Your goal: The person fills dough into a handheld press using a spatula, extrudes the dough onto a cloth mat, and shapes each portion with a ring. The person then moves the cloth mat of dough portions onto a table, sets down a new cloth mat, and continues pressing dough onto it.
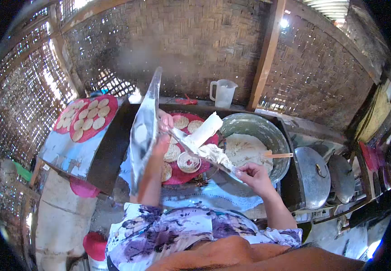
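A narrow flat strip [188, 143] slants between my hands, smeared with wet white dough [214, 153]. My left hand [164, 121] closes on its upper end, partly hidden by a large shiny metal-looking sheet or lid [142, 131] seen nearly edge-on; what supports that piece is unclear. My right hand [253, 177] pinches the strip's lower end. A white dough-coated cylinder [207, 128] rises at a tilt beside the strip. Below are a red round mat [177, 179] with several pale dough discs and a small white ring-shaped container [189, 162].
A large basin [282, 135] holds white dough and a wooden-handled tool [277, 155]. Behind stands a clear measuring jug [225, 93]. Lidded metal pots [312, 176] stand at right. More discs lie on red mats [97, 134] at left. A wooden post [267, 54] rises behind.
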`<state>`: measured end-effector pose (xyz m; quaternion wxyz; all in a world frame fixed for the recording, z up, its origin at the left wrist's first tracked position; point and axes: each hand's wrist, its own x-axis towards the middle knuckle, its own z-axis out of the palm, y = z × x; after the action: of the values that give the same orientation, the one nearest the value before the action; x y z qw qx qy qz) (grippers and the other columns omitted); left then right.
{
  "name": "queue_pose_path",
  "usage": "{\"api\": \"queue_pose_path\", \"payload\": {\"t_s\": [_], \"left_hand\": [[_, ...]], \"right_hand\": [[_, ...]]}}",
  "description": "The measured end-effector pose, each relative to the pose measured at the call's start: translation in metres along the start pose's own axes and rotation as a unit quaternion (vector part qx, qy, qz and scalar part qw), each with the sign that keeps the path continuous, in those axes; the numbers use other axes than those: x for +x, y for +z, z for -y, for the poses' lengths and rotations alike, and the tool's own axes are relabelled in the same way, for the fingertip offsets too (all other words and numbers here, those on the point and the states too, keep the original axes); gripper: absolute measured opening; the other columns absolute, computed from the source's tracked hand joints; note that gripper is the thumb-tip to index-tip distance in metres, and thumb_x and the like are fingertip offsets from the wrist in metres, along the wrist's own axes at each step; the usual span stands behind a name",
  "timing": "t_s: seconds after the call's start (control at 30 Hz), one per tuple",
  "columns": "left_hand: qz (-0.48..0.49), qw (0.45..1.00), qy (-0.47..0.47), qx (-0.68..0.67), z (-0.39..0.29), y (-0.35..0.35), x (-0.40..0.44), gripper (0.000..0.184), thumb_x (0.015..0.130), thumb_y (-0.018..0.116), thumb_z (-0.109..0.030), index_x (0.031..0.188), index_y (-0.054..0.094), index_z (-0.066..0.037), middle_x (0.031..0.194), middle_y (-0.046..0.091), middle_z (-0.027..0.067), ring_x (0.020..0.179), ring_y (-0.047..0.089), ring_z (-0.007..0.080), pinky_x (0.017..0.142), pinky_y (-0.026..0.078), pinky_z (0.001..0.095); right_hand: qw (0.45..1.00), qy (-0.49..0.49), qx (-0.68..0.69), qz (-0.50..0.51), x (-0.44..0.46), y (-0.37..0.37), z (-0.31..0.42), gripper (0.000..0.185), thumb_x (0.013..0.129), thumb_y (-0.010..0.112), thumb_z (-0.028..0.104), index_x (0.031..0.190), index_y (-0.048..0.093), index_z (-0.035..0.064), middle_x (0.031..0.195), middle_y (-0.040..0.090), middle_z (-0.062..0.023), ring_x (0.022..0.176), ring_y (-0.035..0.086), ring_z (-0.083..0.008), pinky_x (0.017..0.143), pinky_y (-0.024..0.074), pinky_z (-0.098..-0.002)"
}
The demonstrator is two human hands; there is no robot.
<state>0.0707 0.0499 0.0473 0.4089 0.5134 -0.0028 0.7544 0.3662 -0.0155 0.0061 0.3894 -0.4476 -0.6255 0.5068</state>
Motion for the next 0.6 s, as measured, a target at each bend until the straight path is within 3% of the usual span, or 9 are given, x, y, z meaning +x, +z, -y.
{"api": "queue_pose_path", "payload": {"t_s": [0.1,0.2,0.23,0.27,0.33,0.4,0.47,0.53,0.6], "left_hand": [[0.056,0.992,-0.083,0.076,-0.013,0.005,0.006,0.025,0.068,0.067,-0.025,0.076,0.052,-0.006,0.068,0.048,0.0056,0.062,0.049,0.0202,0.066,0.047,0.0374],[0.045,0.983,-0.129,0.124,0.001,-0.014,-0.007,0.023,0.063,0.069,-0.009,0.074,0.049,-0.006,0.068,0.047,0.0059,0.064,0.049,0.017,0.059,0.045,0.0347],[-0.002,0.975,-0.212,-0.068,0.006,-0.008,-0.013,0.034,0.065,0.069,-0.024,0.082,0.05,-0.003,0.076,0.052,0.0101,0.069,0.053,0.0224,0.061,0.047,0.037],[-0.08,0.923,-0.277,-0.254,0.011,-0.002,-0.02,0.05,0.068,0.07,-0.04,0.09,0.05,0.0,0.083,0.056,0.0143,0.073,0.056,0.0279,0.062,0.049,0.0394],[0.022,0.968,-0.188,-0.165,0.029,-0.016,-0.017,0.052,0.07,0.065,-0.044,0.09,0.05,0.001,0.088,0.056,0.0144,0.076,0.056,0.0269,0.066,0.048,0.0387],[0.095,0.994,-0.038,0.046,0.036,-0.016,-0.017,0.051,0.073,0.062,-0.046,0.088,0.051,0.001,0.091,0.056,0.0134,0.078,0.056,0.0248,0.069,0.047,0.0366],[0.119,0.975,-0.039,0.186,0.032,-0.019,-0.029,0.052,0.074,0.06,-0.049,0.088,0.052,0.0,0.091,0.057,0.0126,0.081,0.056,0.0229,0.071,0.046,0.0352],[0.105,0.962,-0.087,0.238,0.025,-0.009,-0.034,0.053,0.075,0.057,-0.053,0.088,0.053,-0.002,0.091,0.058,0.0117,0.084,0.056,0.021,0.073,0.045,0.0337],[-0.009,0.983,-0.118,0.142,0.019,0.012,-0.027,0.057,0.076,0.055,-0.054,0.095,0.053,-0.001,0.09,0.058,0.0142,0.083,0.058,0.0238,0.077,0.047,0.038]], "right_hand": [[0.998,0.046,0.043,-0.005,0.004,0.005,0.001,0.013,0.076,0.065,0.013,0.08,0.059,0.0021,0.06,0.052,0.0008,0.048,0.043,-0.0041,0.043,0.0313,-0.0189],[0.995,0.06,0.079,-0.013,0.006,0.011,-0.004,0.014,0.076,0.065,0.013,0.081,0.058,0.0023,0.057,0.051,0.0018,0.045,0.041,-0.0038,0.039,0.0281,-0.0187],[0.994,0.061,0.093,-0.015,0.006,0.012,-0.006,0.015,0.076,0.065,0.014,0.082,0.059,0.002,0.058,0.051,0.0016,0.045,0.042,-0.0039,0.039,0.0283,-0.0189],[0.992,0.06,0.107,-0.01,0.007,0.012,-0.01,0.015,0.076,0.065,0.014,0.081,0.058,0.0026,0.057,0.051,0.0018,0.045,0.042,-0.0041,0.039,0.0283,-0.0186],[0.99,0.069,0.124,-0.011,0.007,0.014,-0.015,0.012,0.076,0.064,0.013,0.079,0.056,0.0039,0.054,0.048,0.0018,0.043,0.04,-0.0051,0.038,0.0261,-0.0192],[0.989,0.075,0.126,-0.009,0.007,0.015,-0.012,0.012,0.077,0.064,0.012,0.079,0.055,0.0047,0.054,0.047,0.0016,0.042,0.039,-0.0055,0.037,0.0253,-0.0198],[0.991,0.08,0.109,-0.003,0.002,0.017,-0.002,0.012,0.077,0.064,0.012,0.08,0.054,0.0048,0.056,0.048,0.0013,0.042,0.04,-0.0055,0.037,0.026,-0.0202],[0.99,0.077,0.117,0.007,0.002,0.014,0.002,0.013,0.076,0.064,0.013,0.081,0.055,0.005,0.056,0.049,0.001,0.044,0.04,-0.0054,0.038,0.0264,-0.0201],[0.992,0.068,0.108,-0.007,0.003,0.009,0.009,0.013,0.076,0.064,0.013,0.081,0.055,0.0047,0.057,0.05,0.0007,0.045,0.042,-0.0056,0.039,0.0281,-0.0202]]}}
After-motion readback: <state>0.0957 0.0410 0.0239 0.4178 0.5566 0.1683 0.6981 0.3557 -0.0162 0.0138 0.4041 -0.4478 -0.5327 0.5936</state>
